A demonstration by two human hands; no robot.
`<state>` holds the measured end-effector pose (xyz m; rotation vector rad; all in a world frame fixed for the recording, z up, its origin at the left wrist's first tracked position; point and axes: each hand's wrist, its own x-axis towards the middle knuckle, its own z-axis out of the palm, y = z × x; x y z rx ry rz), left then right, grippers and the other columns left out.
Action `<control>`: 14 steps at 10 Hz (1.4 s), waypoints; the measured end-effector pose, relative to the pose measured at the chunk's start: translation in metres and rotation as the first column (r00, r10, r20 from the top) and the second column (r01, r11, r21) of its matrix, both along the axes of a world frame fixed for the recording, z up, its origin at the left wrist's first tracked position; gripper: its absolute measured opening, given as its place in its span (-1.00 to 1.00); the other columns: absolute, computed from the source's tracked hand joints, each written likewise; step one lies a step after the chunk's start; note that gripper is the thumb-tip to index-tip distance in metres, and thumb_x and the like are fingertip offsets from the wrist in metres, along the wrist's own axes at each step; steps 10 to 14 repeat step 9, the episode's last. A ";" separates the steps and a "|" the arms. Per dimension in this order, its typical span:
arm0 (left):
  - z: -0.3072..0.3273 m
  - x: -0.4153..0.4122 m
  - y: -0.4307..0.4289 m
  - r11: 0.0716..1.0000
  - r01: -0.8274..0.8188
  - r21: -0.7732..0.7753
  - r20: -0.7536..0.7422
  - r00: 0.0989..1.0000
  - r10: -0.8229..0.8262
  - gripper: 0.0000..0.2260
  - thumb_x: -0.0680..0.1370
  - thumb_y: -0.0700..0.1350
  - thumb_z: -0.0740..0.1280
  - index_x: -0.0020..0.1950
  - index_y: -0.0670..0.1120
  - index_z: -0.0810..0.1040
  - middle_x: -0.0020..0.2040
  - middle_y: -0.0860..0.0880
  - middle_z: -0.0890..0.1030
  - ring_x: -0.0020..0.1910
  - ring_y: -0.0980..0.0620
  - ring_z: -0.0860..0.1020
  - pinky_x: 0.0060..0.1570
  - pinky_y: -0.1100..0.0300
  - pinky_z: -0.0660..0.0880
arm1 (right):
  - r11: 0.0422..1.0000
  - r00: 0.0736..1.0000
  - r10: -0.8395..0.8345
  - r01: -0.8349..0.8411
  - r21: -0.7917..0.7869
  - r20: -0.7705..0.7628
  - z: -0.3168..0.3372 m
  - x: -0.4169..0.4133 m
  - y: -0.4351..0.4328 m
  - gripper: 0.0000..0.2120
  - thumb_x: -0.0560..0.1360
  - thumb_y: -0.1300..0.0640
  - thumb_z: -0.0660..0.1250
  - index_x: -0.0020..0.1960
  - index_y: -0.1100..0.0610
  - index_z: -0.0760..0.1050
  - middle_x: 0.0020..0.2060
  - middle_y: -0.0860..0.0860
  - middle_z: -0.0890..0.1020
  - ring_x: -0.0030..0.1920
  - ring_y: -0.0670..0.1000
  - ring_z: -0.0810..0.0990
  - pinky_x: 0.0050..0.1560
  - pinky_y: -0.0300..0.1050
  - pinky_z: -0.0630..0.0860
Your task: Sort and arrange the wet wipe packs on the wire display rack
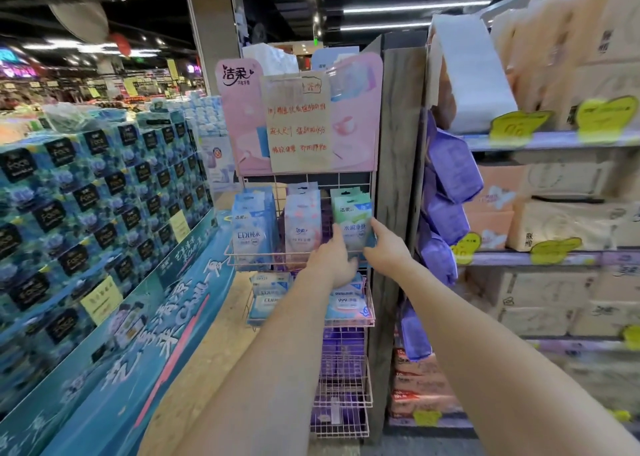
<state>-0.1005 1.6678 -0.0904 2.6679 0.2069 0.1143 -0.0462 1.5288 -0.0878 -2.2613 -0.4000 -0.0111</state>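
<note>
Rack (pixel 370 317): pink wire, several tiers, standing against a grey wood-grain panel (pixel 394 150) at a shelf end. Header: pink card (pixel 242 126) with a brown handwritten sheet (pixel 298 123) over its middle.

Top basket (pixel 249 259): three upright rows of wipe packs. Blue packs (pixel 251 227) at left, pink packs (pixel 303 228) in the middle, green packs (pixel 351 213) at right.

Left hand (pixel 332 261): raised to the top basket, thumb against the left edge of the front green pack; grip grasping that pack from the left.

Right hand (pixel 386 247): fingers on the right edge of the same green pack; grip grasping it from the right. The pack is upright, pinched between both hands, at the front of the right row.

Second tier: flat blue-and-white packs (pixel 268 294), partly hidden behind the left wrist.

Lower tiers: purple packs (pixel 341 362), labels too blurred to read.

Left of rack: stacked blue tissue cartons (pixel 86 213) on a teal display base (pixel 145 351).

Right of rack: shelves (pixel 540 258) of peach and white tissue bundles, with purple bags (pixel 450 168) hanging at the shelf end.
</note>
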 end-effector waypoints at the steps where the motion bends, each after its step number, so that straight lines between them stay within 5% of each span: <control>1: 0.001 0.000 -0.002 0.999 -0.036 -0.011 0.008 0.999 0.036 -0.12 0.61 0.07 0.32 0.70 -0.07 -0.22 0.40 -0.13 0.54 0.36 -0.19 0.52 0.41 -0.18 0.42 | 1.000 1.000 0.011 -0.010 0.006 -0.026 -0.002 0.000 -0.001 -0.24 0.54 0.23 0.29 0.66 -0.03 0.10 0.48 0.04 0.47 0.37 0.09 0.54 0.23 -0.11 0.50; 4: 0.003 0.005 -0.004 0.991 -0.025 0.130 -0.017 0.999 0.027 -0.15 0.56 0.09 0.33 0.71 -0.05 -0.07 0.41 -0.16 0.51 0.37 -0.22 0.49 0.39 -0.16 0.44 | 0.994 0.995 0.077 -0.081 -0.070 -0.058 0.000 0.007 -0.002 -0.21 0.53 0.19 0.34 0.66 -0.02 0.06 0.38 0.09 0.56 0.27 0.14 0.60 0.27 0.06 0.57; 6: 0.008 -0.015 -0.006 0.968 -0.068 0.241 0.189 0.982 0.021 -0.48 0.59 0.01 0.32 0.53 -0.06 0.33 0.33 -0.12 0.54 0.36 -0.19 0.49 0.35 -0.13 0.42 | 1.000 0.999 0.008 -0.008 -0.022 0.033 -0.002 -0.004 -0.010 -0.54 0.50 0.11 0.36 0.36 -0.03 0.33 0.18 0.00 0.64 0.09 0.11 0.64 0.11 0.11 0.61; 7: 0.013 -0.030 -0.002 0.927 -0.112 0.357 0.198 0.979 0.042 -0.48 0.61 0.02 0.29 0.54 -0.11 0.32 0.43 -0.13 0.49 0.43 -0.16 0.44 0.43 -0.09 0.34 | 0.999 0.994 -0.008 0.013 -0.043 0.105 0.003 -0.014 -0.014 -0.62 0.45 0.08 0.34 0.24 -0.06 0.37 0.12 -0.02 0.65 0.05 0.11 0.66 0.03 0.14 0.64; 9: 0.010 -0.056 0.012 0.858 -0.212 0.469 0.265 0.960 0.093 -0.52 0.61 0.05 0.26 0.48 -0.12 0.35 0.41 -0.11 0.47 0.43 -0.14 0.40 0.48 -0.04 0.26 | 0.953 0.951 0.087 0.008 -0.302 0.297 0.010 -0.041 -0.006 -0.47 0.59 0.09 0.26 0.53 0.13 0.29 0.43 0.10 0.47 0.38 0.20 0.47 0.39 0.11 0.40; 14: 0.010 -0.056 0.012 0.858 -0.212 0.469 0.265 0.960 0.093 -0.52 0.61 0.05 0.26 0.48 -0.12 0.35 0.41 -0.11 0.47 0.43 -0.14 0.40 0.48 -0.04 0.26 | 0.953 0.951 0.087 0.008 -0.302 0.297 0.010 -0.041 -0.006 -0.47 0.59 0.09 0.26 0.53 0.13 0.29 0.43 0.10 0.47 0.38 0.20 0.47 0.39 0.11 0.40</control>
